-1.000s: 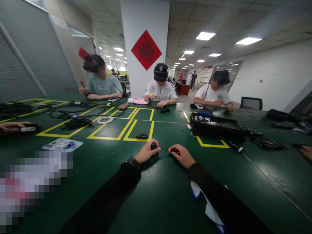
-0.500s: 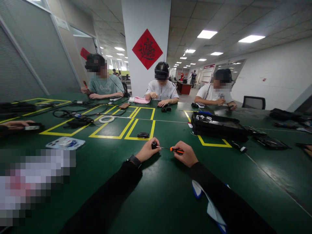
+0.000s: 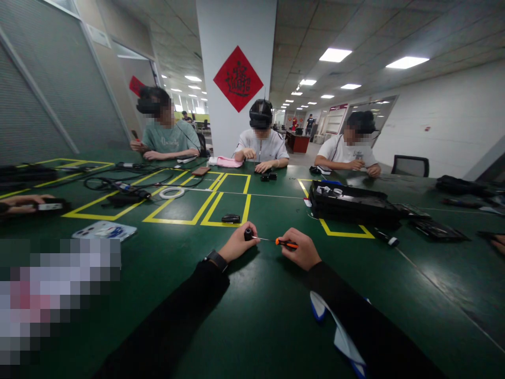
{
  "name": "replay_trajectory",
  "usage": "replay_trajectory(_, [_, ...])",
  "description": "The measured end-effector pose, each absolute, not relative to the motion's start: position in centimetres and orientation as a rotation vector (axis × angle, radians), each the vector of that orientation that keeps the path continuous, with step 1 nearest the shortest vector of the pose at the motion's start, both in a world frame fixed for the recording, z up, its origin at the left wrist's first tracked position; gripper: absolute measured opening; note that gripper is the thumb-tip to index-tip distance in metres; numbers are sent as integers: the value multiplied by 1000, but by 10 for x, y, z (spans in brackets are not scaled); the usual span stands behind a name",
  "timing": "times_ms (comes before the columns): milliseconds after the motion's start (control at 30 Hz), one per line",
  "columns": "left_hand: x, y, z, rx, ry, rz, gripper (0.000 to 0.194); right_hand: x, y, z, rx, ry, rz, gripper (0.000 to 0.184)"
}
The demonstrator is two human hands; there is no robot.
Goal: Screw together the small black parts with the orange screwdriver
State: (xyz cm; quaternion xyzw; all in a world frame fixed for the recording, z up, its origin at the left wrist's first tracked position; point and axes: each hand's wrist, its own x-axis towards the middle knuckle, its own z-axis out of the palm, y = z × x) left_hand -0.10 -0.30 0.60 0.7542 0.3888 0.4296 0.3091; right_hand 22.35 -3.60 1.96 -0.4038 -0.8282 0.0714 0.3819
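Observation:
My left hand (image 3: 236,243) rests on the green table (image 3: 252,316) and pinches a small black round part (image 3: 248,233). My right hand (image 3: 302,250) grips a small screwdriver with an orange handle (image 3: 286,243); its thin metal shaft points left, with the tip at the black part. A black watch sits on my left wrist (image 3: 215,259). Both sleeves are black. A small black key-fob-like piece (image 3: 231,218) lies just beyond my hands inside a yellow-taped rectangle.
A black tool case (image 3: 351,202) lies open to the right. Cables (image 3: 118,187) and a white ring (image 3: 171,193) sit at the left. Three people sit across the table. Another person's hand (image 3: 23,202) rests at the far left, near a phone case (image 3: 104,230).
My hands spread slightly, showing more of the screwdriver shaft between them. The view has shifted a little; the hands stay in the same place on the table.

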Motion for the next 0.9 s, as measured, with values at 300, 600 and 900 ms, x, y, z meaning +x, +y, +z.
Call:
replay_trajectory(300, [-1, -4, 7, 1987, 1030, 1122, 18, 224, -35, 19, -1034, -2101, 195, 16])
replay_trajectory(600, [0, -5, 10, 1930, 1046, 1072, 25, 225, -31, 14, -1062, -2095, 411, 20])
replay_trajectory(900, [0, -5, 11, 1953, 1025, 1072, 24, 224, -26, 10, -1127, -2187, 356, 18])
